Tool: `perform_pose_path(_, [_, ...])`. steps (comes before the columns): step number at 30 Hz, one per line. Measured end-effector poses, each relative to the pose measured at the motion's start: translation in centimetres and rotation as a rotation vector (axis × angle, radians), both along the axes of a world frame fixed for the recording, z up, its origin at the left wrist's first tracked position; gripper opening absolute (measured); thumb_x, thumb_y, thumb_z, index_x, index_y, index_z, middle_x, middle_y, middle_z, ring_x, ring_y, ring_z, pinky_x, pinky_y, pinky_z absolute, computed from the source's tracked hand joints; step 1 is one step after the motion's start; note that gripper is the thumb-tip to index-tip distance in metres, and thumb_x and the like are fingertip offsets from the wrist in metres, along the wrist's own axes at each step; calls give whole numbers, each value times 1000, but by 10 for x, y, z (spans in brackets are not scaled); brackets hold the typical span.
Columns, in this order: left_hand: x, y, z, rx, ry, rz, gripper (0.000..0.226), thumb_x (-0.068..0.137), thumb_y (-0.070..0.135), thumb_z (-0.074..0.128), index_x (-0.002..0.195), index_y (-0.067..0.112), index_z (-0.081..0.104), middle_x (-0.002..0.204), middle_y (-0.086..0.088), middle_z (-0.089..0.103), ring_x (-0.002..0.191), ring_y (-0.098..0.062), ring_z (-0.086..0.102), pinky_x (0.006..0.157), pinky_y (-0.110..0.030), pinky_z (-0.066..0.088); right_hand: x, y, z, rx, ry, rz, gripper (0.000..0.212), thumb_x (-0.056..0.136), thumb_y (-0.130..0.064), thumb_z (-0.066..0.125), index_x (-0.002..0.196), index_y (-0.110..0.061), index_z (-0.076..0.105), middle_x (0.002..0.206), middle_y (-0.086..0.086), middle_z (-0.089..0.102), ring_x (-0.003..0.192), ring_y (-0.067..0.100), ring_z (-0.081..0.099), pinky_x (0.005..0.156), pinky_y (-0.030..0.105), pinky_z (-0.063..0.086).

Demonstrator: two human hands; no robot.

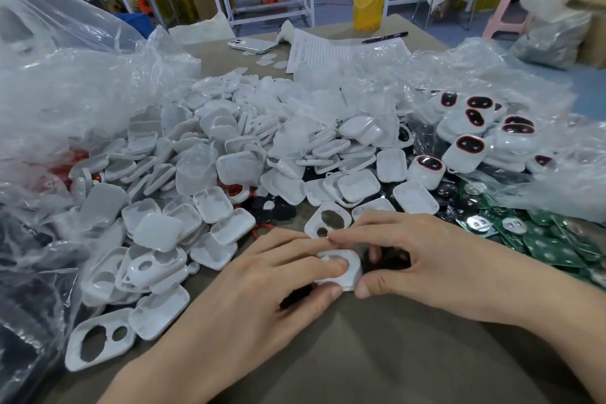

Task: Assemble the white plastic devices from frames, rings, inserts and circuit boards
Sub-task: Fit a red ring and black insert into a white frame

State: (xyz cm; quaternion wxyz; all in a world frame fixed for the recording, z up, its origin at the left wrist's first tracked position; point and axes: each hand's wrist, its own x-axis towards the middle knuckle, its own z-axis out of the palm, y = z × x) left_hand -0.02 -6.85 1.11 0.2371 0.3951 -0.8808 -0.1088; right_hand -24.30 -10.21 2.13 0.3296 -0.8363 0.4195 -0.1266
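Observation:
A white plastic frame (pixel 352 272) lies on the table at the bottom centre, held between both hands. My left hand (pixel 282 275) grips its left side, with a fingertip pressed into its opening and the thumb under its front edge. My right hand (pixel 403 249) holds its right side, thumb at the front corner and forefinger reaching over the top edge, where a thin red ring (pixel 333 241) shows at the fingertips. Another empty white frame (pixel 326 218) lies just behind. A big pile of white shells (pixel 229 154) fills the middle.
Finished devices with dark red-rimmed faces (pixel 469 144) are heaped at the right on clear plastic. Green circuit boards (pixel 551 239) lie at the right, black inserts (pixel 275 210) and red rings (pixel 236 190) in the middle. Clear bags (pixel 65 92) rise at the left. A phone (pixel 251 44), papers, pen and drink jug (pixel 369 0) stand behind.

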Motion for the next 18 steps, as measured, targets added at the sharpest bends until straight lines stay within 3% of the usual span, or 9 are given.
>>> perform_pose_path(7, [0,1,2,89,68,13,25,98,42,59,114,32,74,127,24,63,121,-7,57,96,-22,48,0,-1,2,57,-60,-33,43,87,-52,67,129,-53,57,114,-28,56,105,-4,57,89,21,43])
perform_pose_path(18, [-3,0,0,161,82,53,22,94,47,58,108,35,71,117,26,60,120,-5,54,96,-18,42,5,-1,2,55,-74,-80,34,83,-41,76,115,-48,68,104,-27,58,98,-4,56,81,6,37])
